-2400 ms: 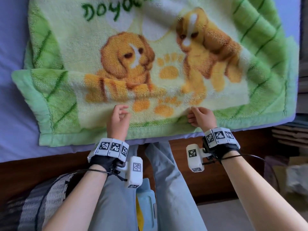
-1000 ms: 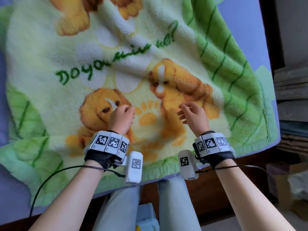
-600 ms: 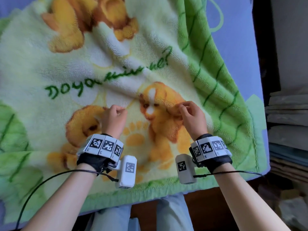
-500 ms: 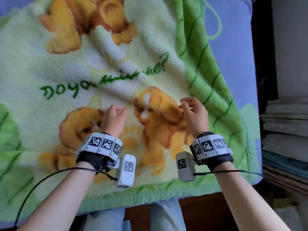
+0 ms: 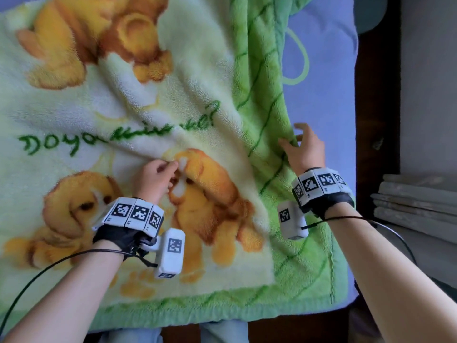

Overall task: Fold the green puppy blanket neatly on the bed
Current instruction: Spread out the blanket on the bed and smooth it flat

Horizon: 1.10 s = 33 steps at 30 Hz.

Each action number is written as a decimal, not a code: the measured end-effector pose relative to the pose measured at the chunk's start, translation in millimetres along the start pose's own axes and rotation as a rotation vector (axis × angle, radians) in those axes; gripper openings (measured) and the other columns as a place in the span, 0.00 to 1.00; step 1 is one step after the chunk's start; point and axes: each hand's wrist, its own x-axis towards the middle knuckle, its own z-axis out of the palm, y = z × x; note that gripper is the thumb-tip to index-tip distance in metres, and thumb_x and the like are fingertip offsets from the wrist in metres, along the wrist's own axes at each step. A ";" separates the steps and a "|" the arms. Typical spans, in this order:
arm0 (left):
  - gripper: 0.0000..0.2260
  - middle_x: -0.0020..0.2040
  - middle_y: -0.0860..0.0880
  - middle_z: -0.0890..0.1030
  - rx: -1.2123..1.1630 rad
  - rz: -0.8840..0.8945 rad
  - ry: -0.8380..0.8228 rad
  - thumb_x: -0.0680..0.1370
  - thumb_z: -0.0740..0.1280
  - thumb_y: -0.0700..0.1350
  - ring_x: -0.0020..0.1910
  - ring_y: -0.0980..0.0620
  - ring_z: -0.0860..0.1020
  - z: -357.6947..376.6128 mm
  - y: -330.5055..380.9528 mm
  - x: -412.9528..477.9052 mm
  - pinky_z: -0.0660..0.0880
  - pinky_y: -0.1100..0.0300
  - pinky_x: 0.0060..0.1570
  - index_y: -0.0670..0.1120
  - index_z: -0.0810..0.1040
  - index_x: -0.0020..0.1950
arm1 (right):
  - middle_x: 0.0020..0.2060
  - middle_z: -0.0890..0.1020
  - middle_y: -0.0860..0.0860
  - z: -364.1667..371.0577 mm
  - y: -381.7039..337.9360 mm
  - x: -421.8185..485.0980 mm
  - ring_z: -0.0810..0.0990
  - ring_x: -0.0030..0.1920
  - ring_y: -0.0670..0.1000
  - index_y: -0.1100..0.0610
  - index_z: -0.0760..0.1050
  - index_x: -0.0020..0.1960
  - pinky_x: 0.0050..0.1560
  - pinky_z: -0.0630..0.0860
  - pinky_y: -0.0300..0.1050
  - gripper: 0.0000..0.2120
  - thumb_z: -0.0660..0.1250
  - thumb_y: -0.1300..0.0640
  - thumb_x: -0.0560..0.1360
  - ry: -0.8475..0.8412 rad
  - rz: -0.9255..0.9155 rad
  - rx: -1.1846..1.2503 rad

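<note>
Rightward, stacked boards (image 5: 418,201) beside bed (image 5: 326,70).

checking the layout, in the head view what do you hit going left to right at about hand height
green puppy blanket → left hand pinching the fabric → blanket's green border → right hand at the blanket's right edge → purple bed sheet → dark wooden bed frame
</note>
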 end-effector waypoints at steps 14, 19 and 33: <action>0.16 0.62 0.47 0.76 0.014 0.149 -0.175 0.79 0.61 0.43 0.58 0.52 0.74 32.2 35.6 -6.4 0.70 0.58 0.59 0.46 0.73 0.67 | 0.57 0.76 0.55 -42.3 33.2 12.5 0.74 0.53 0.55 0.54 0.72 0.60 0.49 0.68 0.46 0.14 0.64 0.53 0.76 0.189 -0.021 -0.104; 0.20 0.68 0.46 0.72 0.007 0.184 -0.187 0.80 0.60 0.39 0.60 0.56 0.69 37.4 24.6 -8.3 0.63 0.65 0.58 0.44 0.67 0.72 | 0.64 0.73 0.60 -26.9 57.7 4.3 0.71 0.64 0.60 0.53 0.71 0.68 0.68 0.62 0.50 0.21 0.53 0.66 0.79 0.063 0.069 0.029; 0.19 0.67 0.47 0.71 0.177 0.309 -0.140 0.79 0.61 0.41 0.61 0.54 0.71 42.2 8.5 -3.9 0.66 0.60 0.60 0.47 0.69 0.71 | 0.42 0.76 0.56 -46.0 101.1 -0.8 0.71 0.43 0.54 0.60 0.74 0.46 0.41 0.62 0.41 0.09 0.65 0.54 0.76 0.122 0.197 -0.029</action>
